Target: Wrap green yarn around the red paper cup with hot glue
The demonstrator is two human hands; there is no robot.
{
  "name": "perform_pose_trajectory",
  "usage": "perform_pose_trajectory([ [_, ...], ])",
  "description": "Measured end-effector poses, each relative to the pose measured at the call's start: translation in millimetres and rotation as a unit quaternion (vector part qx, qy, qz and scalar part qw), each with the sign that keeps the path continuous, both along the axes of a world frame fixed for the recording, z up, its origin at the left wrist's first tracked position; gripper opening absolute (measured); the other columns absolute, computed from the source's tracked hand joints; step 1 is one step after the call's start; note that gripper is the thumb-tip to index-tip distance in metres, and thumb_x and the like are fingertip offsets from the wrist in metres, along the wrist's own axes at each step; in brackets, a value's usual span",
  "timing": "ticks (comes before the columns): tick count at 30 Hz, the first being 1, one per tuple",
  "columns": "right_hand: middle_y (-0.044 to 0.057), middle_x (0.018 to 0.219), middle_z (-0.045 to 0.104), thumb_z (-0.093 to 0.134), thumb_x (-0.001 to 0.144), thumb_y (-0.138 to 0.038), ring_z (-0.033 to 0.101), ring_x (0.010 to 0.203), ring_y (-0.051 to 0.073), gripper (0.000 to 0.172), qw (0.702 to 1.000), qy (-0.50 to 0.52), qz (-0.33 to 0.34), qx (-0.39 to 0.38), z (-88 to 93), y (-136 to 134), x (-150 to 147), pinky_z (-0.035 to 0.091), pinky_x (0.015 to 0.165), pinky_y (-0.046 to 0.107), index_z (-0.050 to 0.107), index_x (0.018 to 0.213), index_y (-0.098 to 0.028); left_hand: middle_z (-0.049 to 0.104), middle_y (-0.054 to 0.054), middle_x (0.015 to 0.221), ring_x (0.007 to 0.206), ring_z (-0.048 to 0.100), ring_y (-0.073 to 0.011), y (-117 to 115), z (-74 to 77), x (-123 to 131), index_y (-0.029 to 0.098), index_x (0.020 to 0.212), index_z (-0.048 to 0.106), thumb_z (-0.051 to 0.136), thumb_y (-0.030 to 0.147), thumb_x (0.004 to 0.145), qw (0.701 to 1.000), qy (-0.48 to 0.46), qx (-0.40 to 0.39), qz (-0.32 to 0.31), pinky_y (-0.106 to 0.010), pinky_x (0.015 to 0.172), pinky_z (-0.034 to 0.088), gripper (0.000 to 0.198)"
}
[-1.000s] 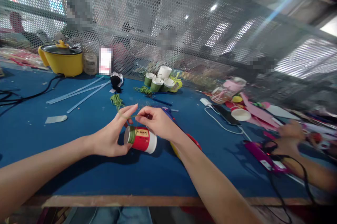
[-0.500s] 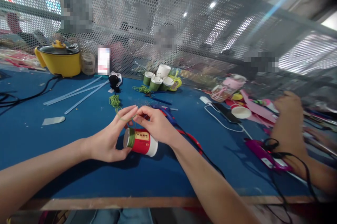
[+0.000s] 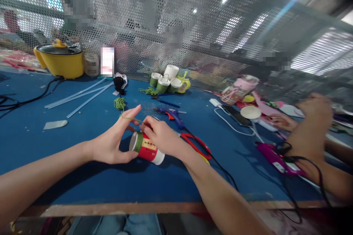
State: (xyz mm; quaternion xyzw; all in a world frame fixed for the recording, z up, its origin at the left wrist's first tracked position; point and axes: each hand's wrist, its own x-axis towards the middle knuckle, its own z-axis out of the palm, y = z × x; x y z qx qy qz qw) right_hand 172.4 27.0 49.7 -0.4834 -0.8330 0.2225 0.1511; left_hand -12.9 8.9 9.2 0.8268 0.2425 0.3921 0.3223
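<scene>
A red and white paper cup [image 3: 146, 150] lies tilted on its side between my hands, a band of green yarn [image 3: 138, 142] wound around one end. My left hand [image 3: 109, 145] holds that end, its thumb against the rim and some fingers hidden behind the cup; the index finger stretches upward. Over the cup, my right hand [image 3: 162, 135] pinches the green yarn strand, which runs across the left fingers to a loose green yarn bundle [image 3: 119, 103] beyond them. The right fingertips are partly hidden.
A blue glue gun [image 3: 173, 115] and red-handled scissors [image 3: 197, 145] lie right of my hands. Behind are green-wrapped cups [image 3: 163, 85], clear glue sticks [image 3: 88, 97] and a yellow pot [image 3: 62, 64]. A co-worker's arm [image 3: 311, 132] reaches over a purple power strip [image 3: 278, 159] at right.
My left index finger has lifted away from my right fingertips, with the yarn stretched between. The cup has turned slightly. The co-worker's arm has shifted, and another hand shows beside it.
</scene>
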Motion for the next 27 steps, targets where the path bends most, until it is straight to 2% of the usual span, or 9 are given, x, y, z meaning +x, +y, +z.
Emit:
perform_pose_trajectory([
  [6,-0.002,0.063,0.055,0.041,0.091,-0.027,0.048,0.054,0.012,0.016,0.999,-0.016,-0.03,0.024,3.3,-8,-3,0.028,0.052,0.024,0.047,0.078,-0.02,0.037,-0.013,0.124,0.089,0.053,-0.0201,3,3.7,0,0.029,0.144,-0.003,0.065,0.03,0.074,0.982,-0.009,-0.183,0.038,-0.041,0.077,0.05,0.098],
  [10,0.0,0.065,0.058,0.042,0.091,-0.025,0.05,0.055,0.013,0.013,0.997,-0.048,-0.016,0.059,5.4,-14,-5,0.027,0.051,0.024,0.048,0.081,-0.019,0.043,-0.009,0.111,0.079,0.055,-0.0164,1,9.4,2,0.028,0.144,-0.002,0.065,0.034,0.074,0.97,-0.007,-0.242,0.034,-0.038,0.072,0.049,0.098],
  [15,0.004,0.072,0.062,0.043,0.091,-0.022,0.056,0.062,0.016,0.011,0.987,-0.073,-0.007,0.141,1.5,-18,-6,0.031,0.055,0.025,0.049,0.084,-0.018,0.045,-0.005,0.103,0.08,0.056,-0.0163,1,7.7,2,0.03,0.144,0.001,0.067,0.033,0.073,0.965,-0.017,-0.26,0.03,-0.038,0.075,0.049,0.097],
  [19,0.004,0.07,0.061,0.043,0.091,-0.024,0.055,0.062,0.016,0.013,0.98,-0.064,0.0,0.186,-2.4,-16,-5,0.033,0.056,0.026,0.05,0.082,-0.018,0.048,-0.004,0.1,0.088,0.055,-0.0193,3,2.0,1,0.029,0.144,0.002,0.067,0.029,0.073,0.97,-0.045,-0.24,0.012,-0.039,0.078,0.049,0.097],
  [23,0.003,0.072,0.06,0.041,0.091,-0.024,0.054,0.063,0.014,0.015,0.984,0.004,0.012,0.18,-0.1,-15,-2,0.037,0.059,0.026,0.049,0.079,-0.02,0.048,-0.005,0.104,0.092,0.054,-0.0196,4,0.1,1,0.032,0.144,0.002,0.067,0.026,0.074,0.978,-0.059,-0.202,0.003,-0.039,0.079,0.049,0.096],
  [27,0.004,0.08,0.059,0.042,0.091,-0.023,0.055,0.073,0.015,0.015,0.984,0.053,0.028,0.166,4.2,-15,0,0.042,0.069,0.027,0.049,0.078,-0.02,0.048,-0.006,0.106,0.094,0.054,-0.0198,4,1.8,1,0.033,0.144,0.0,0.067,0.023,0.075,0.984,-0.059,-0.166,-0.004,-0.039,0.08,0.05,0.097],
])
